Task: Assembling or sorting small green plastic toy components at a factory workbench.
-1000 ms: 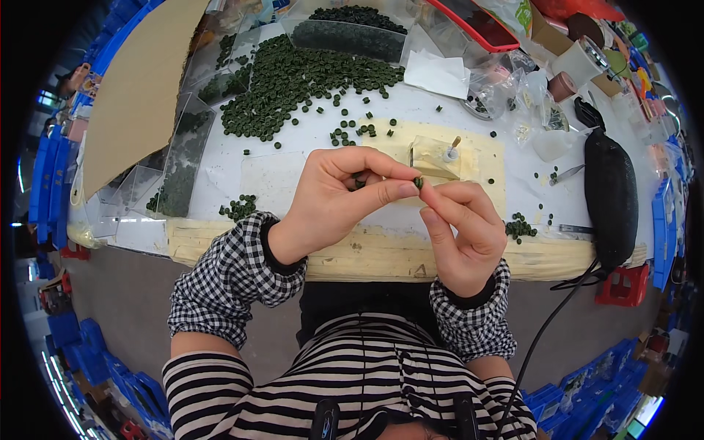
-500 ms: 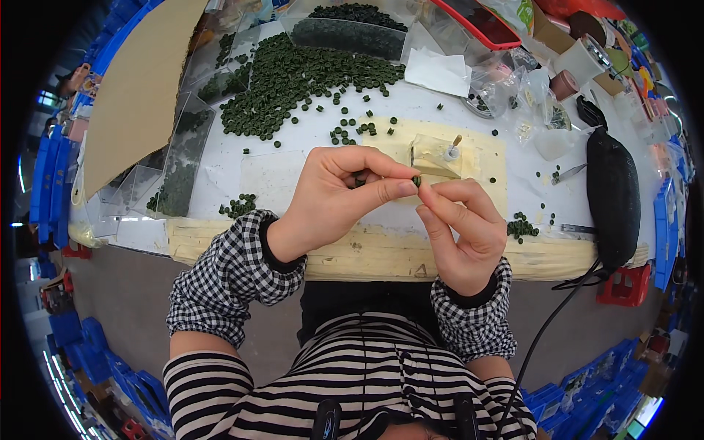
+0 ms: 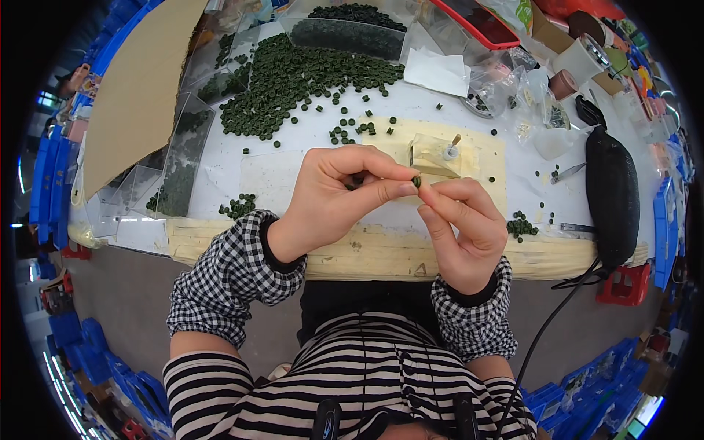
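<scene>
A small dark green ring-shaped piece [image 3: 416, 181] is pinched between the thumb and index finger of my left hand [image 3: 339, 192]. More dark green shows in the curl of that hand's other fingers, partly hidden. My right hand [image 3: 466, 227] is closed, its fingertips meeting the same piece from the right; whether they hold anything else I cannot make out. Just beyond the hands stands a taped block [image 3: 433, 155] with a small upright peg [image 3: 453, 147]. A large heap of like green pieces [image 3: 293, 81] spreads over the far left of the table.
Small clusters of green pieces lie left [image 3: 238, 206] and right [image 3: 521, 226] near the table's padded front edge [image 3: 367, 257]. A cardboard sheet [image 3: 139, 88] and clear bins [image 3: 183, 161] stand left. A black pouch [image 3: 612, 198], plastic bags [image 3: 524, 99] and a red-framed phone-like object [image 3: 480, 22] lie right.
Almost nothing differs. Both hands stay together at the same spot, and the green piece between the fingertips appears slightly turned.
</scene>
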Tool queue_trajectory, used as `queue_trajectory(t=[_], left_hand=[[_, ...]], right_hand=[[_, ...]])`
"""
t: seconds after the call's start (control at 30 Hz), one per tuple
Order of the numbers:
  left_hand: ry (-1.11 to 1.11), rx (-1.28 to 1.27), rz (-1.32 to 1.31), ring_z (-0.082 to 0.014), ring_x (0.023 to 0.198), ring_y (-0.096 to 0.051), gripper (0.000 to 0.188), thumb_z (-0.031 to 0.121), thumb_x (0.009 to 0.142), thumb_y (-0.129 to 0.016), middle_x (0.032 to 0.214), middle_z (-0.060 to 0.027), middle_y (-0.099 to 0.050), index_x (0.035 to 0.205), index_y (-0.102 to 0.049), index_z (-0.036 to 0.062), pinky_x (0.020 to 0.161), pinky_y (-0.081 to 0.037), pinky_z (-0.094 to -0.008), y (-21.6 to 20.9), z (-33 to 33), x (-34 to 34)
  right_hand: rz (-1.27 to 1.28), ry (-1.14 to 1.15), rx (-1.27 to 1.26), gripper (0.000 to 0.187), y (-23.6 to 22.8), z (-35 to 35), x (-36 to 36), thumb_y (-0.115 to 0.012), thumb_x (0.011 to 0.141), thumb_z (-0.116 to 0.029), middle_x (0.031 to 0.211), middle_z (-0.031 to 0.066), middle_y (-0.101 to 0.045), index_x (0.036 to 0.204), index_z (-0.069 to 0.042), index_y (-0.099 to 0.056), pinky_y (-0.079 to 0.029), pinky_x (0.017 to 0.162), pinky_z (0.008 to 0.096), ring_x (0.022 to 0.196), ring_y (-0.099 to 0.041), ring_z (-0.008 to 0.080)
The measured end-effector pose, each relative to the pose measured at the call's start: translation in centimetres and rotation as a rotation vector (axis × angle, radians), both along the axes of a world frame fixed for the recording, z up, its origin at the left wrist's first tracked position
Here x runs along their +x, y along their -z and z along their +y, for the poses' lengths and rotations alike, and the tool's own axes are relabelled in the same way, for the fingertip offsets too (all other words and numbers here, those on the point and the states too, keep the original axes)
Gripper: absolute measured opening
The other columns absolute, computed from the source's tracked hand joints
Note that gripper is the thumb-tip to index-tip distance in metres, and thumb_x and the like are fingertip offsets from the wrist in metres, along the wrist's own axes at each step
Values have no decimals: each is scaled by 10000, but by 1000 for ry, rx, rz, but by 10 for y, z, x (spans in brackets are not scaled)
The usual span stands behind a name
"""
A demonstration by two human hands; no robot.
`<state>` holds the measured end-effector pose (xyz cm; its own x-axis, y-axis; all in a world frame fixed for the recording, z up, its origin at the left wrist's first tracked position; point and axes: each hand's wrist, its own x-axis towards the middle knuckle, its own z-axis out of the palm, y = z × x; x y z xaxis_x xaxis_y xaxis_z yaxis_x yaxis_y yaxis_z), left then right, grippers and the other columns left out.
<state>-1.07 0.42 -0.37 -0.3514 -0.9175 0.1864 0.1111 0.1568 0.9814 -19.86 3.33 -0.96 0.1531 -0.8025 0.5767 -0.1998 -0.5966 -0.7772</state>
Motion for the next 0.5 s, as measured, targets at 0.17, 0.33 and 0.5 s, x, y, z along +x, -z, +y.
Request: queue_trajectory(t=[0.17, 0.33, 0.5], left_hand=[[2, 9, 6, -86, 761, -618, 127, -54, 813, -672, 877, -84, -673, 935, -689, -25, 655, -487, -179, 0, 0, 0], [0, 12, 6, -88, 766, -618, 126, -50, 813, -675, 879, -85, -674, 936, -690, -23, 661, -489, -182, 0, 0, 0], [-3, 21, -4, -87, 769, -618, 129, -51, 811, -677, 877, -82, -673, 936, -691, -23, 664, -489, -183, -1, 1, 0]], right_hand=[[-6, -1, 6, 318, 1, 0, 0, -680, 765, 90, 892, 76, -635, 1062, -22, -698, -480, 652, 245, 778, -598, 157], [-3, -1, 2, 323, 0, 0, 0, -679, 763, 93, 894, 77, -636, 1064, -22, -697, -481, 653, 243, 779, -600, 158], [2, -3, 5, 322, 0, 0, -1, -678, 764, 92, 898, 79, -636, 1065, -22, -697, -482, 655, 243, 780, -602, 160]])
